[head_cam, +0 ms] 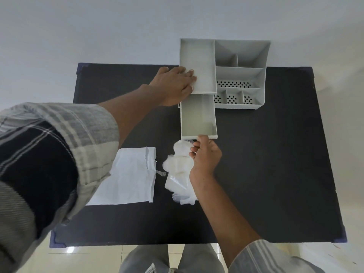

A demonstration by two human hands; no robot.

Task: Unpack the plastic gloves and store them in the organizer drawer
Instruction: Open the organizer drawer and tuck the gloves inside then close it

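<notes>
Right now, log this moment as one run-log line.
left hand: steadying organizer | right hand: at open drawer front, beside gloves | drawer: empty | empty bag: flat on table

Plain indoor room — home or office, cannot tell which. Black table [275, 174] with blue corner guards, standing on glossy cream floor tiles [325, 259]; bare pale wall [98, 26] behind the table — no furnishings visible.

Organizer [241, 75] at table's [275, 174] far edge; drawer [198, 117] pulled out; gloves [180, 170] before it, bag [128, 176] left.
</notes>
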